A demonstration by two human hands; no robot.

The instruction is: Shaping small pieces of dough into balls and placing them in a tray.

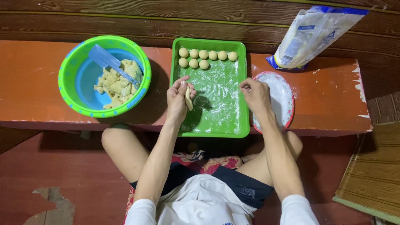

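My left hand (178, 96) is curled around a piece of dough (188, 98). The dough is pale yellow and soft looking, and it is squeezed into a long, flat shape that sticks out between my fingers and thumb. I hold it just above the left side of the green tray (246, 91). My right hand (255, 93) is over the right edge of the tray, with the fingers bent in and pinched together. I cannot tell if there is anything in it. The tray sits on the orange counter (29, 83) and has white flour spread all over its floor. At the far end of the tray are nine little dough balls (203, 58), round and smooth, in two neat rows that touch each other. Just beside the tray, on the right, is a small plate (283, 98) with white flour on it. Behind the plate leans a bag of flour (310, 35), white with blue ends. On the left, well apart from the tray, is a green and blue bowl (71, 83) with lumpy yellow dough in it and a blue spatula (106, 60) resting on top.
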